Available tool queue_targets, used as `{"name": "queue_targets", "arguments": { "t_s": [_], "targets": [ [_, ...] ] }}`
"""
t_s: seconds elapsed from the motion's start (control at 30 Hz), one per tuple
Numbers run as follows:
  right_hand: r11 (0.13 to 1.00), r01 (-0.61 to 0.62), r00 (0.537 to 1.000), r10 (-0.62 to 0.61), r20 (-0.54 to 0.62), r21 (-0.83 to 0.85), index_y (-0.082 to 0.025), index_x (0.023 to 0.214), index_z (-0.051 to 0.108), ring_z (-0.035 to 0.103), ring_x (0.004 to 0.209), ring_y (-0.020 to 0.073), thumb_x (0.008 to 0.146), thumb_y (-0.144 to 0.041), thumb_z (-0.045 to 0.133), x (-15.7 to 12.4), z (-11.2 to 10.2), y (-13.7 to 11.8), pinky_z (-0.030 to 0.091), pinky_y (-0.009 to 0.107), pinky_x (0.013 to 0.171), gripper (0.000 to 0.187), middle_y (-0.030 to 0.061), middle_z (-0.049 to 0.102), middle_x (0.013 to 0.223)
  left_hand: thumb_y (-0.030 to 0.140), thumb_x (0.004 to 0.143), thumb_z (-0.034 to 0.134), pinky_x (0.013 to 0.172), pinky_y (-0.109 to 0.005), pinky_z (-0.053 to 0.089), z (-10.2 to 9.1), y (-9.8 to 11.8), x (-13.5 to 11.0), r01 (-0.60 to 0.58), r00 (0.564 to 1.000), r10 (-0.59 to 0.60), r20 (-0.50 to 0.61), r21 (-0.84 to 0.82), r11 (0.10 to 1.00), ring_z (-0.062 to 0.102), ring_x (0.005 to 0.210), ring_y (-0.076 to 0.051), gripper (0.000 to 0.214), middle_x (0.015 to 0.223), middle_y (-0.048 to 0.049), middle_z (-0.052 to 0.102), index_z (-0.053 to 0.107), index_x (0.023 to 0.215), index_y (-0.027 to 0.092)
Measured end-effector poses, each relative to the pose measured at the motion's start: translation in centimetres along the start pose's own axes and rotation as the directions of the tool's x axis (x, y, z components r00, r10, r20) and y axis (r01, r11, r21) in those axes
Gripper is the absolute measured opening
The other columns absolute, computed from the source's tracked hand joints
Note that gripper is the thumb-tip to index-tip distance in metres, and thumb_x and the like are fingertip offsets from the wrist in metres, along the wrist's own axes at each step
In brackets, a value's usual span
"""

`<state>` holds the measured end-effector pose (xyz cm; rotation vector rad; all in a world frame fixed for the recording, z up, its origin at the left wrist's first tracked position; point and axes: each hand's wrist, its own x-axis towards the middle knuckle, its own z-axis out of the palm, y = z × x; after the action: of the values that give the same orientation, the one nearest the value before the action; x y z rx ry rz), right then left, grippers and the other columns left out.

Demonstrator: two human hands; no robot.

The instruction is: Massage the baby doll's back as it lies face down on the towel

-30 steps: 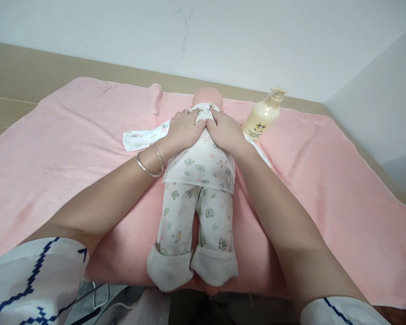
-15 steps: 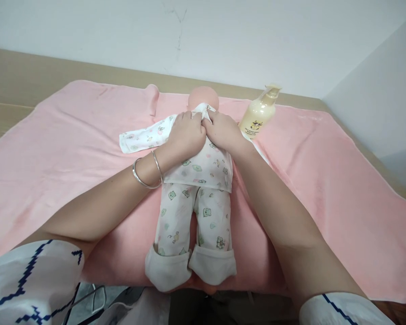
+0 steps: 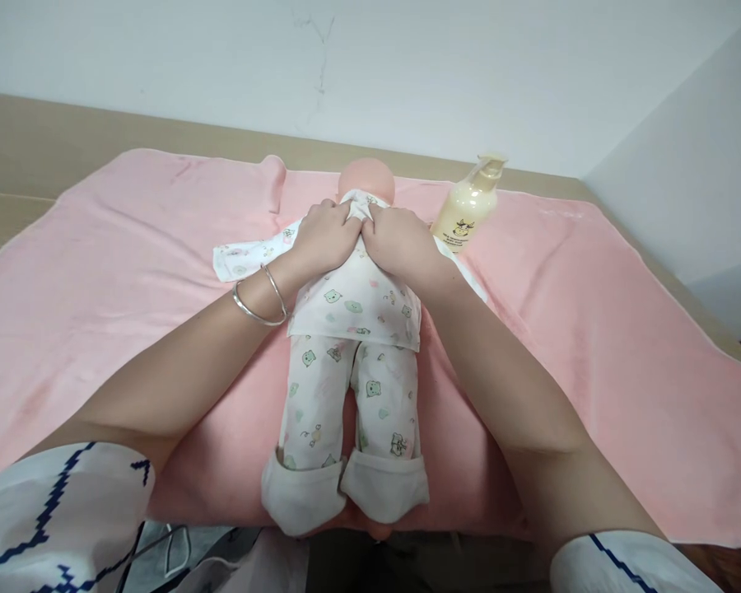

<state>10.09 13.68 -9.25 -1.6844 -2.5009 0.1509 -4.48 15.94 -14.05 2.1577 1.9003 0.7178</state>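
A baby doll lies on the pink blanket, its bare round head [image 3: 366,178] away from me and its face out of sight. It wears a white printed baby shirt [image 3: 358,306] and matching trousers [image 3: 379,395] with wide turned-up cuffs. My left hand [image 3: 328,237] is closed on the shirt's upper part, left of the collar. Close beside it, my right hand [image 3: 400,247] pinches the cloth to the right of the collar. The thumbs almost meet at the middle, and the fingertips are partly hidden. One flat sleeve [image 3: 240,259] stretches out to the left.
A pump bottle of pale yellow liquid [image 3: 466,210] stands right of the doll's head. The pink blanket [image 3: 593,346] covers the tan surface [image 3: 25,136], which meets a white wall behind. Cables [image 3: 176,548] show below the front edge.
My left hand has shifted slightly left, away from the right one, and the collar cloth between them looks more spread. The view has shifted a little. Doll and bottle stay in place.
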Motion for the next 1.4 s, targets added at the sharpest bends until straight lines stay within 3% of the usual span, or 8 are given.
{"name": "queue_targets", "arguments": {
  "t_s": [0.2,0.5,0.87,1.23,1.4],
  "targets": [
    [0.994,-0.054,0.998,0.055,-0.009,0.090,-0.014,0.132,0.063,0.064,0.115,0.0336,0.106,-0.029,0.028,0.2,0.2,0.3,0.051,0.049,0.103,0.046,0.0157,0.069,0.124,0.041,0.097,0.031,0.109,-0.053,0.048,-0.8,0.5,-0.4,0.107,0.994,-0.106,0.019,-0.007,0.994,0.057,0.121,-0.035,0.043,0.118,-0.0163,0.065,0.066,0.115,0.022],
    [0.958,-0.106,0.993,0.118,-0.027,0.265,-0.012,0.135,0.061,0.063,0.119,0.0346,0.100,-0.047,0.037,1.5,0.8,2.2,0.050,0.051,0.105,0.055,0.0178,0.068,0.130,0.034,0.096,0.031,0.115,-0.056,0.046,-0.5,1.1,-1.2,0.040,0.999,-0.040,-0.026,0.021,0.999,0.057,0.124,-0.034,0.045,0.121,-0.0167,0.065,0.066,0.121,0.019],
    [0.971,-0.096,0.994,0.107,-0.038,0.217,-0.012,0.113,0.069,0.065,0.115,0.0340,0.101,-0.047,0.032,1.3,1.0,1.8,0.048,0.054,0.110,0.053,0.0185,0.069,0.124,0.029,0.096,0.029,0.114,-0.054,0.047,-1.1,1.7,-1.6,0.011,1.000,-0.011,-0.001,0.070,0.998,0.057,0.123,-0.035,0.046,0.121,-0.0174,0.064,0.065,0.123,0.020],
    [0.971,-0.097,0.993,0.110,-0.046,0.221,-0.009,0.139,0.056,0.062,0.122,0.0360,0.101,-0.049,0.032,1.5,1.4,2.0,0.047,0.054,0.111,0.060,0.0218,0.067,0.129,0.030,0.097,0.029,0.116,-0.054,0.045,-1.3,2.0,-1.8,0.022,1.000,-0.023,0.018,0.071,0.997,0.057,0.125,-0.034,0.049,0.125,-0.0170,0.064,0.064,0.129,0.019],
    [0.964,-0.100,0.993,0.113,-0.037,0.245,-0.012,0.139,0.057,0.063,0.119,0.0347,0.101,-0.052,0.035,1.7,1.2,2.2,0.047,0.053,0.110,0.060,0.0186,0.068,0.127,0.030,0.096,0.030,0.117,-0.055,0.044,-1.3,2.0,-1.7,0.023,0.999,-0.025,0.021,0.058,0.998,0.056,0.126,-0.034,0.048,0.127,-0.0165,0.063,0.064,0.129,0.020]
  ]
}}
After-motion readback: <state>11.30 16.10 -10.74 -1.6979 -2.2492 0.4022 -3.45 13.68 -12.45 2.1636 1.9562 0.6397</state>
